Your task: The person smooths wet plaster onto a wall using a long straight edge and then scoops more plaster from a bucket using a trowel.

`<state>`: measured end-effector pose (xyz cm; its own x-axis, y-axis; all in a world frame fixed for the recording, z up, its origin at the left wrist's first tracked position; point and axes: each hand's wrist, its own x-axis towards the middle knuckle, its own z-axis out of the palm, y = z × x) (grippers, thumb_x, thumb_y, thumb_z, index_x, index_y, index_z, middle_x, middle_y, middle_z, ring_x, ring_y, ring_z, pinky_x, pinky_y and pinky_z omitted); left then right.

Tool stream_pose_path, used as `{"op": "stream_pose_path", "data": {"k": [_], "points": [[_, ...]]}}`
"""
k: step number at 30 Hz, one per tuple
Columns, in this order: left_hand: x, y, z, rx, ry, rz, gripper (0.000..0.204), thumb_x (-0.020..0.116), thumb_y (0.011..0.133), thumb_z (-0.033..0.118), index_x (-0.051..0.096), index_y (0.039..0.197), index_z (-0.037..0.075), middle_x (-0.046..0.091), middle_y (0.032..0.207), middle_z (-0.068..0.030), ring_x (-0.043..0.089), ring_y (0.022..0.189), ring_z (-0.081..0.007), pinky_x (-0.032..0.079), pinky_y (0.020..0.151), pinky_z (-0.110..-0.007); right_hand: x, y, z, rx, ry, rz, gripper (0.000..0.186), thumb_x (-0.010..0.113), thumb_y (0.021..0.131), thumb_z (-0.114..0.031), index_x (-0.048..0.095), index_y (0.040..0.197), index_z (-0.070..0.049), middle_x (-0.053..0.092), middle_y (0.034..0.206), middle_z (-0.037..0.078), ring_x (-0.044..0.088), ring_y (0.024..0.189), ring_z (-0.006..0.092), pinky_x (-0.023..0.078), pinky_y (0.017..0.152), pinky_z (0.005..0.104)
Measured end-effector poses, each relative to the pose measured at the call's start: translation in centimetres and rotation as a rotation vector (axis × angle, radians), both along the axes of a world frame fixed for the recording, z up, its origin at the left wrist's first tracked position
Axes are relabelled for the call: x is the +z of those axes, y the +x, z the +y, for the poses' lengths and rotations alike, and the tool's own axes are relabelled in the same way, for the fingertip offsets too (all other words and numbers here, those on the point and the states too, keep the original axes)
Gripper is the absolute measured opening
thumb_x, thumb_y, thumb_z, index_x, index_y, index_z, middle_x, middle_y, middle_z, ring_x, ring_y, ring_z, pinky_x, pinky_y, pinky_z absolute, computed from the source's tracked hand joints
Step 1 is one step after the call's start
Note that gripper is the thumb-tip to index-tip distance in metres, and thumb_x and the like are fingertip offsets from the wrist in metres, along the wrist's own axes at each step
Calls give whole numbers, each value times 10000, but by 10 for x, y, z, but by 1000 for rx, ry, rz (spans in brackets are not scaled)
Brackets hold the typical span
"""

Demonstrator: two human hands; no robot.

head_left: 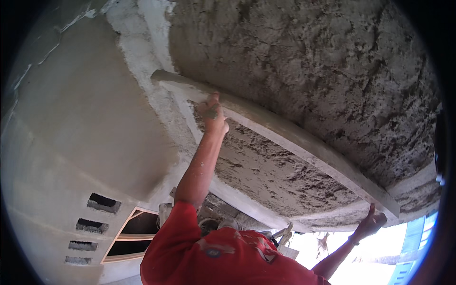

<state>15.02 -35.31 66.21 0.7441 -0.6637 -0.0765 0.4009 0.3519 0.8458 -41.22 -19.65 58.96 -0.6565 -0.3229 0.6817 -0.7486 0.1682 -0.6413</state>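
Observation:
A long, straight screed board [289, 135], smeared with grey mortar, lies slantwise across a rough grey mortar surface [308, 61]. My left hand [213, 114] grips the board's near edge, closer to its left end. Wet mortar sticks to the back of that hand. At the far right, my right hand [370, 222] is closed on the same board near its other end. Its fingers are partly hidden behind the board's edge. Coarse, pitted mortar shows on both sides of the board.
Left of the board runs a pale, uneven strip [137, 52], beside a smoother grey wall [85, 118]. Low on that wall are several vent openings [103, 203] and a wooden window frame [128, 237]. Bright daylight and a blue structure [412, 242] show at lower right.

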Motion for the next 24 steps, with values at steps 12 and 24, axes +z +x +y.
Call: {"op": "stream_pose_path", "data": {"k": [12,24], "points": [[-5,-8,-16,26,69,-4,408,543,836,272,519,1142,3,573,1036,-124,552,866,-224,441,668,-369,16,-28,-32,94,-96,940,468,502,879,-425,432,1245,-142,466,1249,79,411,1187,301,249,1017,563],[182,49,-4,-16,-257,-257,408,393,927,261,390,1285,66,441,1270,-139,462,1140,-285,404,931,-471,190,8,-70,3,-362,1147,396,636,814,-276,528,1148,-95,590,1086,89,533,1041,268,310,998,475]]}}
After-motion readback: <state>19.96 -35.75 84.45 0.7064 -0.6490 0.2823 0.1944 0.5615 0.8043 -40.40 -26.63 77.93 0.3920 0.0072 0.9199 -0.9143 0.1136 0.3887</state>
